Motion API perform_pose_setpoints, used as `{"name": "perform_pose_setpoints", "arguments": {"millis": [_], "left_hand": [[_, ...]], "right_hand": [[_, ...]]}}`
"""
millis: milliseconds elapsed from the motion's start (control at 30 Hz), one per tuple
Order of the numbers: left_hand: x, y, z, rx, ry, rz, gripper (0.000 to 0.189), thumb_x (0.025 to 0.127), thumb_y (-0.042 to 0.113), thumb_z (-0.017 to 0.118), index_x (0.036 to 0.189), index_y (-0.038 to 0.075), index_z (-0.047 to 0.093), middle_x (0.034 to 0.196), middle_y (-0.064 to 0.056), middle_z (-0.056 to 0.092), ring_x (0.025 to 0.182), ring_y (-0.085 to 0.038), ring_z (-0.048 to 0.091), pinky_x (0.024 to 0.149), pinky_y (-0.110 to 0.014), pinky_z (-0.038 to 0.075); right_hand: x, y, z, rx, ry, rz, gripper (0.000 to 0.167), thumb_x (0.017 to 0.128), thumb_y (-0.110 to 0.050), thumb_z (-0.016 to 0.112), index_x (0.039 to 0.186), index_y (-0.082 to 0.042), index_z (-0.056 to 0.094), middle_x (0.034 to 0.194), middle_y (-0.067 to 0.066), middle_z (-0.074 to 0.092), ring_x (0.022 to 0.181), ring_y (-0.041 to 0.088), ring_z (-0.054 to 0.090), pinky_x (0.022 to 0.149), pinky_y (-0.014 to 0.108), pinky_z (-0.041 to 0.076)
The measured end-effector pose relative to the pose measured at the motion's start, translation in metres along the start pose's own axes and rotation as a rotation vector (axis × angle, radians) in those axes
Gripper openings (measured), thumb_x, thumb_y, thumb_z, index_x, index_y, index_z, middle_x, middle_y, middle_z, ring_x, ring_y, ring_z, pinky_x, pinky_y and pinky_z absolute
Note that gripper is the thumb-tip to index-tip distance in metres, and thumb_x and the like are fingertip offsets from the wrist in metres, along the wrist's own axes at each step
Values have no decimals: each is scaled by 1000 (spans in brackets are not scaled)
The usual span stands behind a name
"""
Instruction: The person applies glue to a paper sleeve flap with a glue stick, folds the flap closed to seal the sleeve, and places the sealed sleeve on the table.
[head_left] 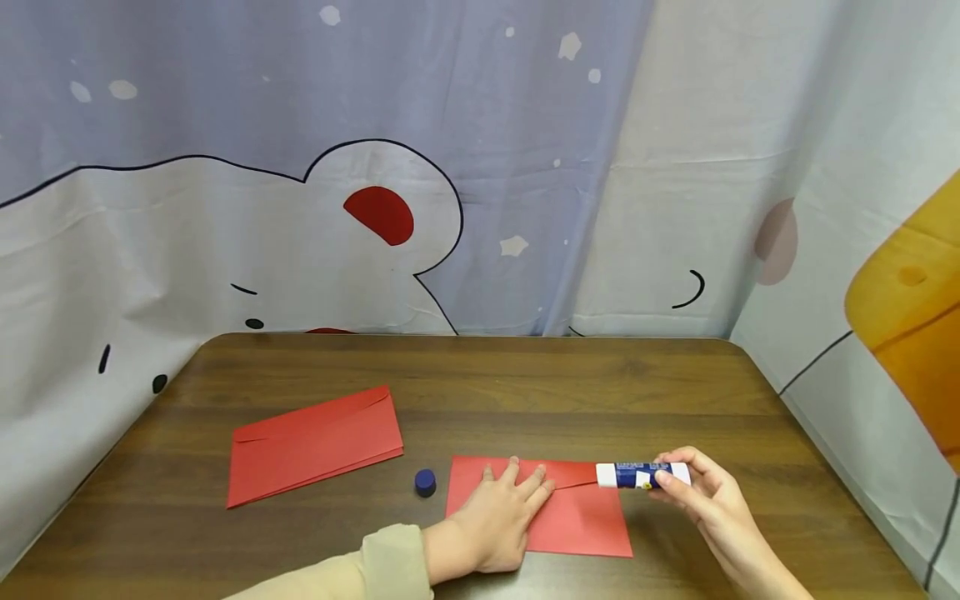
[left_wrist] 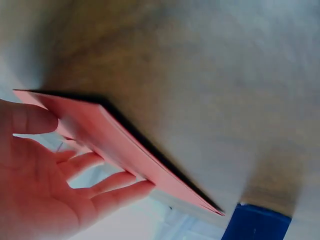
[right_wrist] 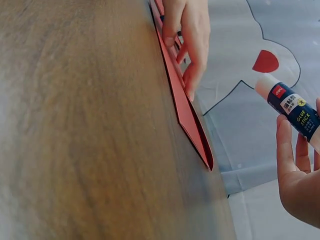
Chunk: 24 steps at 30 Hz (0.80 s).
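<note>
A red envelope (head_left: 585, 525) lies on the wooden table in front of the person, its flap along the far edge. My left hand (head_left: 495, 517) rests on it with fingers spread, pressing near the flap. In my right hand (head_left: 708, 500) a glue stick (head_left: 630, 475) is pinched between thumb and fingers, held level with its white end toward the envelope's right side. The right wrist view shows the uncapped glue stick (right_wrist: 292, 107) raised above the table, apart from the envelope (right_wrist: 187, 115). A dark blue cap (head_left: 425, 482) stands just left of the envelope.
Further left on the table (head_left: 525, 392) lies a small stack of red envelopes (head_left: 315, 446), set at a slant. A patterned curtain (head_left: 510, 167) hangs behind the table's far edge and along its right side.
</note>
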<state>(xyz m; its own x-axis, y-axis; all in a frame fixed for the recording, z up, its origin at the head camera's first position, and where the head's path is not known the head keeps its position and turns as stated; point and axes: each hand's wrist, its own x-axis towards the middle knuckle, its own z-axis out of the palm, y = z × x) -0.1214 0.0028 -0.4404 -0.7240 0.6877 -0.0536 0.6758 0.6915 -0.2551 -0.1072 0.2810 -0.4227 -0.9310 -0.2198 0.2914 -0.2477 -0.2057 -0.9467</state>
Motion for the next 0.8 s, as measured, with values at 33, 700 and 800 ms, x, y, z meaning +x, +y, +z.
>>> {"name": "perform_pose_setpoints", "arguments": {"millis": [33, 700, 800], "left_hand": [[0, 1, 0, 12, -10, 0, 66, 88, 36, 53, 149, 20, 33, 153, 6, 38, 134, -29, 44, 96, -45, 48], [13, 3, -4, 105, 55, 82, 58, 95, 47, 45, 145, 19, 41, 144, 7, 46, 132, -8, 45, 89, -26, 50], [15, 5, -6, 155, 38, 79, 59, 95, 50, 42, 147, 23, 39, 145, 11, 44, 131, -6, 43, 82, -23, 50]], "right_hand": [[0, 0, 0, -1, 3, 4, 33, 93, 14, 43, 106, -11, 61, 105, -3, 62, 93, 5, 63, 81, 25, 56], [0, 2, -1, 31, -18, -31, 35, 93, 15, 42, 107, -9, 61, 107, -2, 62, 94, 6, 63, 81, 26, 56], [0, 2, -1, 19, -16, -30, 34, 93, 15, 42, 107, -9, 61, 107, -3, 62, 94, 5, 63, 81, 26, 56]]}}
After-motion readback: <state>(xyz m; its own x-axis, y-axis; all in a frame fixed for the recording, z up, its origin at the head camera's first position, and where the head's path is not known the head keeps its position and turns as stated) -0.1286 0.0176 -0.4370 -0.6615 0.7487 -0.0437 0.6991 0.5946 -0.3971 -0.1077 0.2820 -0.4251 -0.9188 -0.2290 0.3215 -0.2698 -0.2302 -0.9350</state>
